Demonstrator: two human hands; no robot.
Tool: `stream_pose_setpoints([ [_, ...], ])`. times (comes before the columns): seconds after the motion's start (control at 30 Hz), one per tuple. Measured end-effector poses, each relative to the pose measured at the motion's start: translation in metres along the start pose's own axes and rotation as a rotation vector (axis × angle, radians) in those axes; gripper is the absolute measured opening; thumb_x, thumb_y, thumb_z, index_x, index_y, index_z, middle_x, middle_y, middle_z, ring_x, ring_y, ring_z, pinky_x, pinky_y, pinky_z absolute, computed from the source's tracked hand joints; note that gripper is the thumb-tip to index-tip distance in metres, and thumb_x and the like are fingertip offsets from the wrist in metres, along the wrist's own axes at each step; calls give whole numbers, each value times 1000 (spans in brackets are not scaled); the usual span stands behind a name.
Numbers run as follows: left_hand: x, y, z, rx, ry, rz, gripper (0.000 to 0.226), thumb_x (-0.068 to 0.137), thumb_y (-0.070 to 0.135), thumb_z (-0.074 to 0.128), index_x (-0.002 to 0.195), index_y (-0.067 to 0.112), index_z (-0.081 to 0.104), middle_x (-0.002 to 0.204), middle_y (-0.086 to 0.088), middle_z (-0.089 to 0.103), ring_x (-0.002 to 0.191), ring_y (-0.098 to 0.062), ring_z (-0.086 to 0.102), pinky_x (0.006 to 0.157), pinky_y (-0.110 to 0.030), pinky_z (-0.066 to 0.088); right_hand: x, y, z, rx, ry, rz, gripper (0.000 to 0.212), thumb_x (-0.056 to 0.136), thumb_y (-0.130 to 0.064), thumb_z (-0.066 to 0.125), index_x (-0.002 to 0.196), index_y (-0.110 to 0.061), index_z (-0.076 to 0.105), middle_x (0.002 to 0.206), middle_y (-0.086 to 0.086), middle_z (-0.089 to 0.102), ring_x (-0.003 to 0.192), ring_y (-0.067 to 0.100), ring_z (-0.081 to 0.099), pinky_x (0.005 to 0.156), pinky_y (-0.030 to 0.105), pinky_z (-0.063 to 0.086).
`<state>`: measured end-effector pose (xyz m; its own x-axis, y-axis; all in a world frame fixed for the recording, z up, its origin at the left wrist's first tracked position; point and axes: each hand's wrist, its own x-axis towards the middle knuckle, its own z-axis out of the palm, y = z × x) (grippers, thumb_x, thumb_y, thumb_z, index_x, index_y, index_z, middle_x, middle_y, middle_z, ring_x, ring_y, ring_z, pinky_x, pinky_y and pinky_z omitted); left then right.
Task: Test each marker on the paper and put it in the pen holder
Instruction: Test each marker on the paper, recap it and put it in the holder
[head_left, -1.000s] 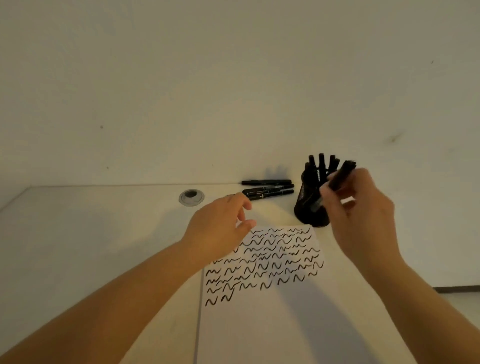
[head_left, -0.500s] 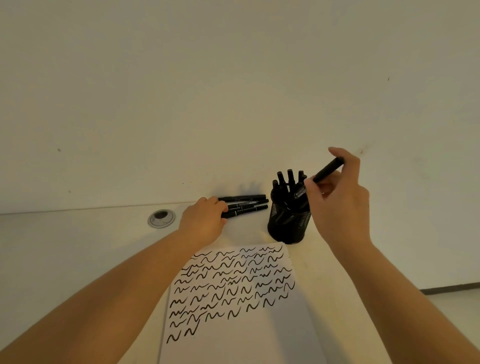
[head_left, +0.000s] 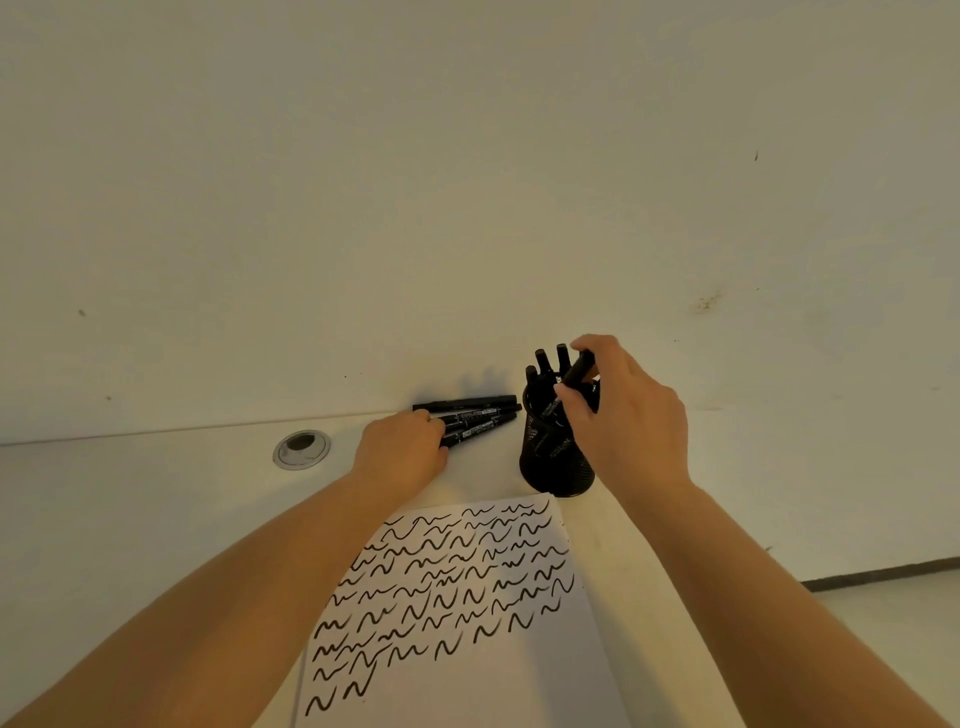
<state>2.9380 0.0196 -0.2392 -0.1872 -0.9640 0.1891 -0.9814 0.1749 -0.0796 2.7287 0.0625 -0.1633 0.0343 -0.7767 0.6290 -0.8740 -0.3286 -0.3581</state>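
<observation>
A black mesh pen holder (head_left: 556, 467) stands at the back of the white table, with several black markers upright in it. My right hand (head_left: 628, 415) pinches a black marker (head_left: 574, 375) whose lower end is inside the holder's mouth. Three black markers (head_left: 480, 415) lie side by side left of the holder, against the wall. My left hand (head_left: 402, 449) is on their left ends, its fingers curled round the nearest marker. A white paper (head_left: 467, 665) covered with rows of black squiggles lies in front of the holder.
A round metal cable grommet (head_left: 301, 448) sits in the table (head_left: 130, 519) left of my left hand. The wall rises right behind the markers. The table's right edge runs past my right forearm, with floor beyond it.
My right hand has lowered its marker into the holder's mouth. My left hand has reached onto the lying markers and closed its fingers on one. The view tilted slightly down.
</observation>
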Motion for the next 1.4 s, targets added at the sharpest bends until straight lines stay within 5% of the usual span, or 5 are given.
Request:
stream_pose_setpoints([
  [0.67, -72, -17, -33, -447, 128, -157, 23, 92, 39, 42, 104, 24, 55, 81, 9, 63, 66, -11, 56, 55, -29, 43, -15, -15, -5, -243, -68, -20, 24, 88, -22, 53, 109, -11, 56, 108, 7, 53, 81, 26, 57, 49, 27, 36],
  [0.83, -113, -4, -46, -836, 99, -190, 15, 94, 32, 40, 99, 27, 53, 77, 17, 66, 68, 5, 60, 63, -22, 48, -49, -35, -17, -33, 89, -21, 22, 81, -15, 63, 103, -12, 61, 100, 4, 57, 72, 19, 55, 48, 23, 32],
  [1.03, -163, 18, -63, -937, 80, -10, 13, 93, 33, 40, 90, 44, 47, 76, 19, 64, 69, 2, 59, 61, -16, 46, -99, -80, -12, 711, -335, 306, 18, 90, -33, 48, 77, -29, 60, 57, -11, 58, 47, -1, 46, 45, 11, 34],
  [1.3, -207, 20, -70, -867, 50, 50, 23, 93, 36, 36, 74, 34, 49, 54, 9, 49, 50, -8, 45, 53, -29, 38, -134, -115, -8, 964, -455, 531, 29, 94, -28, 45, 70, -18, 59, 42, -9, 51, 40, 1, 44, 46, 18, 37],
  [1.4, -221, 17, -69, -1051, -39, -20, 33, 95, 31, 37, 63, 32, 47, 46, 11, 44, 45, -5, 37, 48, -20, 30, -147, -124, -5, 1043, -499, 597, 31, 94, -25, 45, 68, -16, 57, 39, -10, 45, 37, 3, 37, 43, 19, 31],
])
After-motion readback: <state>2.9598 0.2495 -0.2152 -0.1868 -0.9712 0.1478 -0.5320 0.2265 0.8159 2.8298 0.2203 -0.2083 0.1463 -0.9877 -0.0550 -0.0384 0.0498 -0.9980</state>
